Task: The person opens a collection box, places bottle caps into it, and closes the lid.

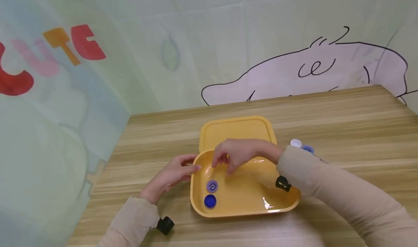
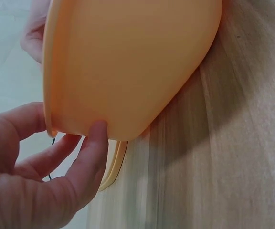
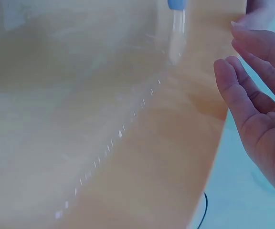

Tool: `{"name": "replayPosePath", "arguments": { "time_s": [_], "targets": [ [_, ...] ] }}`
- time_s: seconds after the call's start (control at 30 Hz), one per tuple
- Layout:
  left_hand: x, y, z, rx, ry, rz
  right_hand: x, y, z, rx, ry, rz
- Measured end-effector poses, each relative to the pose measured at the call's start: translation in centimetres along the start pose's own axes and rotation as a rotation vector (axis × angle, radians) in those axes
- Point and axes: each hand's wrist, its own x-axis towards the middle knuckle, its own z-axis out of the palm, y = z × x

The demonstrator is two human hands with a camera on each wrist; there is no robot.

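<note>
Pinching, with the left hand (image 1: 176,172), the tub (image 1: 245,192) on the worktop (image 1: 156,138); could spill the purple cap (image 1: 212,186) and blue cap (image 1: 210,201), inside at left, by pressing down. With right hand (image 1: 236,152) spread, seemingly empty, could scatter them by brushing past.

At seven o'clock in the head view, your left sleeve (image 1: 115,238) is plain beige with a gathered left cuff (image 1: 137,216); a small, blocky black module (image 1: 165,225) juts from its four o'clock side. At four o'clock, your creased right sleeve (image 1: 356,203) matches, its right cuff (image 1: 297,165) carrying a yellowish-marked black unit (image 1: 283,183) at eight o'clock. Your left grip (image 1: 173,171) and right grip (image 1: 240,151) are bare.
</note>
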Motion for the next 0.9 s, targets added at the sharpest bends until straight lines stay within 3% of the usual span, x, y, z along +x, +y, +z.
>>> {"name": "replayPosePath", "arguments": {
  "time_s": [0.5, 0.9],
  "targets": [
    [0.0, 0.0, 0.0, 0.001, 0.024, -0.007, -4.7, -0.5, -3.3, -0.062, 0.069, 0.108],
    [-0.1, -0.1, -0.2, -0.010, 0.004, -0.003, -7.8, 0.0, -4.0, 0.000, 0.117, 0.209]
  ]
}}
